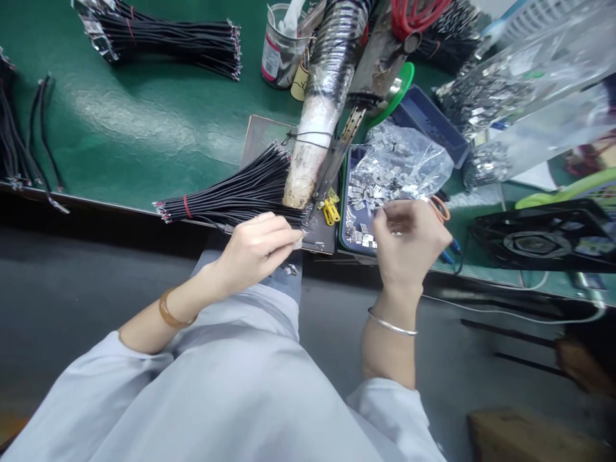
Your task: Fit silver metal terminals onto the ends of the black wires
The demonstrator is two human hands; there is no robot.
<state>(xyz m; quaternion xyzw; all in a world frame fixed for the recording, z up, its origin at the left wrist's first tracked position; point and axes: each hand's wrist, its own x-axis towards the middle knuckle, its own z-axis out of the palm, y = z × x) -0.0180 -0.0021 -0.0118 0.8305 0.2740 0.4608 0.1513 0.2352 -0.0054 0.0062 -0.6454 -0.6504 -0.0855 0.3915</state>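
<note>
My left hand (257, 247) has its fingers pinched together at the near end of a bundle of black wires (231, 196), which is tied with a red band and lies on the green bench. It seems to pinch a thin wire beside a foil-wrapped tool (320, 109). My right hand (407, 240) hovers curled over a blue tray (347, 192) of small metal pieces, its fingers closed as if pinching one, though motion smears them. A clear bag of metal pieces (409, 163) rests on the tray.
A second wire bundle (173, 38) lies at the back left, and loose wires (19, 141) at the far left. A tin can (279, 48) stands at the back. A black fan (543, 234) sits at the right, with more bags of metal parts (505, 83) behind it.
</note>
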